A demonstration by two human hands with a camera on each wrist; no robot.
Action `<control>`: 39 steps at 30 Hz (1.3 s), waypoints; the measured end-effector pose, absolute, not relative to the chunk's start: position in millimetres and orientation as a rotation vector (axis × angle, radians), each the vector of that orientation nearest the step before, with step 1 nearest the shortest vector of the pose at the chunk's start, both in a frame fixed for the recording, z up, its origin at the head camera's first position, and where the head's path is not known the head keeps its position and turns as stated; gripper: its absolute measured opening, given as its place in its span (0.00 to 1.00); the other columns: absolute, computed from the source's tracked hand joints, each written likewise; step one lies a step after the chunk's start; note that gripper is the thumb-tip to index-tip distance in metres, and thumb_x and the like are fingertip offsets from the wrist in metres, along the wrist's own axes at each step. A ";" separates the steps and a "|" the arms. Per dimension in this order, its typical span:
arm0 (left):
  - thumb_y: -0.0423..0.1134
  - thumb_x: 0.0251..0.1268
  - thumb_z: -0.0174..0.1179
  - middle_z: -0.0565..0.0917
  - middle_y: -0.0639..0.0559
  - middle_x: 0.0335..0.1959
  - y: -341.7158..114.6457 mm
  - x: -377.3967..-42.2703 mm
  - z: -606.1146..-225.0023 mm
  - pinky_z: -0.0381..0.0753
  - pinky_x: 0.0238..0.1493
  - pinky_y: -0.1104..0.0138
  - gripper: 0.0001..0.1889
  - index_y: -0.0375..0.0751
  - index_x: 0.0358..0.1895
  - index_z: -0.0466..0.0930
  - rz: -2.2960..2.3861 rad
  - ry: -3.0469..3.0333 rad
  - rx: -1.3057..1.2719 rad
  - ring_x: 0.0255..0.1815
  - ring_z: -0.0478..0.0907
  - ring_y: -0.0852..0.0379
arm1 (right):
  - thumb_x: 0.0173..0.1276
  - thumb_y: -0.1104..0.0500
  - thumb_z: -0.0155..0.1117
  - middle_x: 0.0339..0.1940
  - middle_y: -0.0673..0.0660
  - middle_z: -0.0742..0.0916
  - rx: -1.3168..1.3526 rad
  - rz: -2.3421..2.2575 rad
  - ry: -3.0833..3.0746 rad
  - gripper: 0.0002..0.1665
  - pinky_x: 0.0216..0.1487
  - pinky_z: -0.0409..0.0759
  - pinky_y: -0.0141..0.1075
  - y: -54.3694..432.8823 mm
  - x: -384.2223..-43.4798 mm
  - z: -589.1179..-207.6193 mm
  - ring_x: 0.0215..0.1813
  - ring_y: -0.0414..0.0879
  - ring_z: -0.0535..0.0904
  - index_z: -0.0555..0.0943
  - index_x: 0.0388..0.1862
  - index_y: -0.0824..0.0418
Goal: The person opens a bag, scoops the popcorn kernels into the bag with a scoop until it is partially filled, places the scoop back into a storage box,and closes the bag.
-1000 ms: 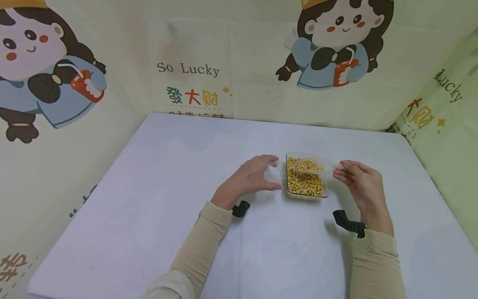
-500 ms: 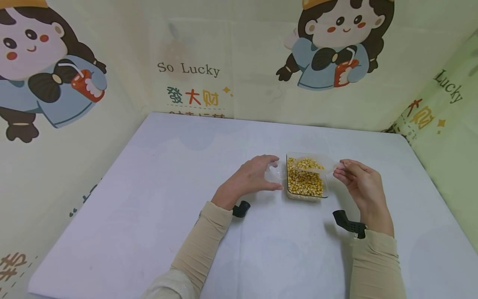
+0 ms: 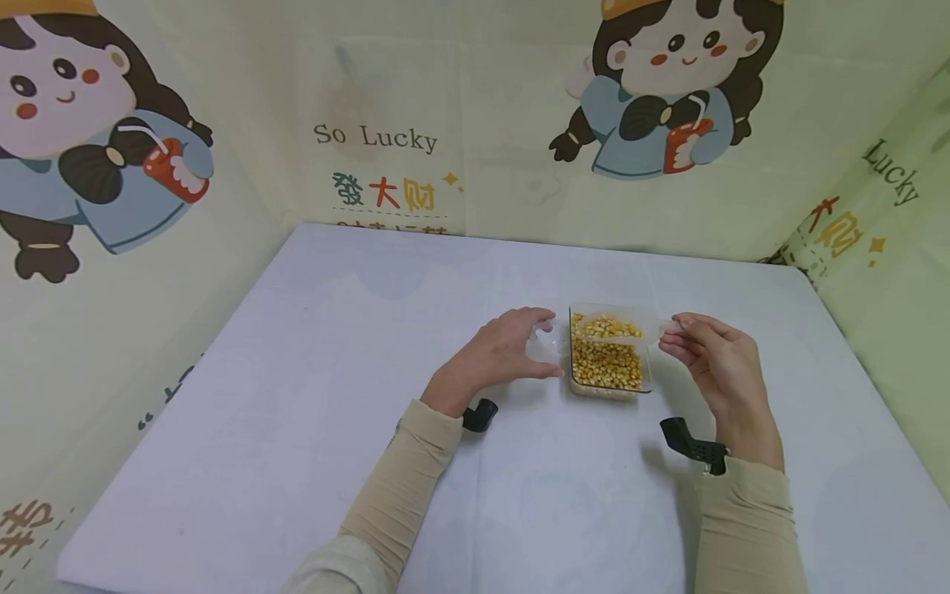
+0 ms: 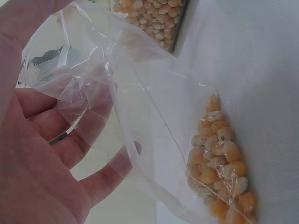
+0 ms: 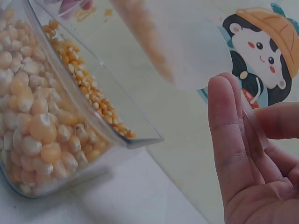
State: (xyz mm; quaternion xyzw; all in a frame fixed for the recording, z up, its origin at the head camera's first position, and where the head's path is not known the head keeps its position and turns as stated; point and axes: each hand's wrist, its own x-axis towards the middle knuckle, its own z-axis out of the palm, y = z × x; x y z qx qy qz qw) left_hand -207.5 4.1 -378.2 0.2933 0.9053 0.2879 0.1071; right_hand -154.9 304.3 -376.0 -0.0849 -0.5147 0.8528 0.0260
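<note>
My left hand (image 3: 505, 346) holds a clear plastic bag (image 3: 547, 345) beside the container, its thumb and fingers spread at the bag's mouth. In the left wrist view, corn kernels (image 4: 222, 163) lie in the bottom of that bag. My right hand (image 3: 718, 355) pinches the handle of a translucent scoop (image 5: 198, 56) between thumb and fingers. Corn kernels fill part of the scoop, which is above the far part of a clear rectangular container (image 3: 604, 393). More yellow corn kernels (image 3: 604, 367) fill the container, as the right wrist view shows through its wall.
A white-covered table (image 3: 371, 371) carries the container and the bag. Behind and at both sides hangs a pale printed cloth (image 3: 505, 124) with cartoon figures and lettering. Black wrist cameras (image 3: 693, 445) are strapped at both sleeves.
The right hand with the scoop has shifted slightly left over the container within the last half second. My left hand and the bag look unmoved.
</note>
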 end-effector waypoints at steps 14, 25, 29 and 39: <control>0.60 0.55 0.71 0.79 0.54 0.61 3.4 -207.3 -378.5 0.72 0.67 0.58 0.44 0.47 0.73 0.65 0.853 2.670 0.877 0.67 0.71 0.55 | 0.70 0.61 0.65 0.32 0.57 0.91 -0.162 2.511 -1.750 0.09 0.41 0.87 0.37 288.9 -153.9 -365.0 0.35 0.47 0.90 0.84 0.42 0.67; 0.60 0.55 0.70 0.78 0.54 0.63 3.1 -208.6 -380.2 0.71 0.68 0.58 0.45 0.46 0.73 0.64 0.855 2.667 0.880 0.69 0.70 0.54 | 0.70 0.58 0.65 0.31 0.54 0.91 -0.160 2.355 -1.935 0.11 0.41 0.86 0.35 273.9 -154.9 -363.7 0.33 0.44 0.89 0.83 0.43 0.66; 0.60 0.55 0.70 0.78 0.55 0.63 2.7 -209.2 -379.7 0.71 0.69 0.58 0.45 0.47 0.73 0.64 0.869 2.660 0.874 0.69 0.70 0.55 | 0.70 0.58 0.65 0.31 0.55 0.91 -0.152 2.357 -1.925 0.09 0.41 0.86 0.35 272.5 -154.4 -361.9 0.33 0.45 0.89 0.84 0.42 0.64; 0.60 0.55 0.70 0.78 0.55 0.62 3.0 -208.8 -379.2 0.72 0.68 0.58 0.45 0.47 0.74 0.64 0.872 2.660 0.863 0.69 0.70 0.55 | 0.71 0.60 0.64 0.31 0.56 0.91 -0.121 2.327 -1.956 0.21 0.42 0.86 0.35 267.0 -154.0 -359.4 0.33 0.46 0.90 0.75 0.51 0.77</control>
